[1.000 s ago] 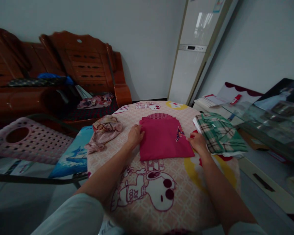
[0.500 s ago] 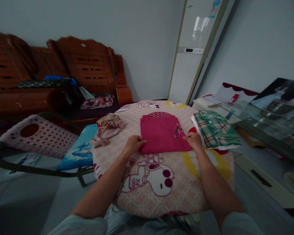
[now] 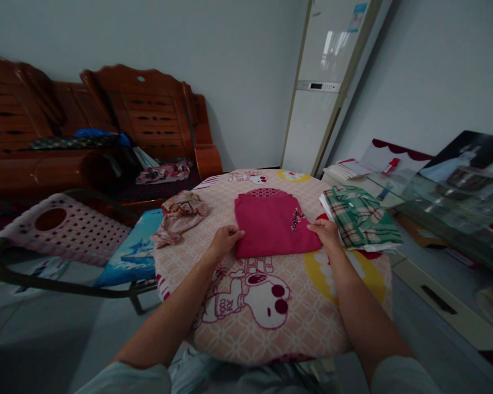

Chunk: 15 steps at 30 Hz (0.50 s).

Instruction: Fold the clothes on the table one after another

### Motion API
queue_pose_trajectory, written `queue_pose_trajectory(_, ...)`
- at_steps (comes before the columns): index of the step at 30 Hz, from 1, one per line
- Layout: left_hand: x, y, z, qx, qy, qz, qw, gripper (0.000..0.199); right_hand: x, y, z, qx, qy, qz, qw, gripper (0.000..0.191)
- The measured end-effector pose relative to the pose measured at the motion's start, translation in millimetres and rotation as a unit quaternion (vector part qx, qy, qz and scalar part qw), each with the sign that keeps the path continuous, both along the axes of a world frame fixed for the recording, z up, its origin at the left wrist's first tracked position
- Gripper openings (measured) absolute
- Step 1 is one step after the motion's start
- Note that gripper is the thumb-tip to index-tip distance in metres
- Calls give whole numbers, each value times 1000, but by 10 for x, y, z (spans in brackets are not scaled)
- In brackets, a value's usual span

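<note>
A folded magenta top (image 3: 273, 230) lies flat between a person's two bare hands, on a round table's pale pink patterned cloth (image 3: 312, 334). The left hand (image 3: 224, 243) is narrowed at its left side, thumb over the edge near the close corner; the right hand (image 3: 326, 234) pinches the opposite side the same way. Fingers beneath the fabric cannot be made out.

The top should handle as light, soft and limp, hardly fragile, perhaps a little slippery between its layers. Both side edges look like the best hold, layers pinched together and kept level so that the folds stay put.

It forms a neat, near-square block, plain and smooth, with a small dark and pale floral decoration just ahead of the right fingertips. Just right of the right hand sits a folded green plaid shirt (image 3: 359, 216); beyond the left hand, a rumpled pinkish cloth (image 3: 184, 213).
</note>
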<state>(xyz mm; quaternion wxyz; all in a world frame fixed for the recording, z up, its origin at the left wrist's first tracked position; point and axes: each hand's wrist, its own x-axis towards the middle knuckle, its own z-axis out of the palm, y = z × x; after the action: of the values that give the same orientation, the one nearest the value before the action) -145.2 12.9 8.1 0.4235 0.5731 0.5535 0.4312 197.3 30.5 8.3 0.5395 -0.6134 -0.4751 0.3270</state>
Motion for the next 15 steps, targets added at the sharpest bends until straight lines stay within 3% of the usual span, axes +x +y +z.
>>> queue_pose_trajectory(4,22,-33,23,-38,-20,-16,999,40,-6,-49,78,-23,49,14,998,46)
queue_pose_trajectory(9,2,-34,46,-28,13,-58,998,73,38,-82,118,-30,35,22,999,67)
queue_pose_trajectory(15,-16,-29,7,40,70,-85,993,79,51,-189,189,-113,-8,155,981,92)
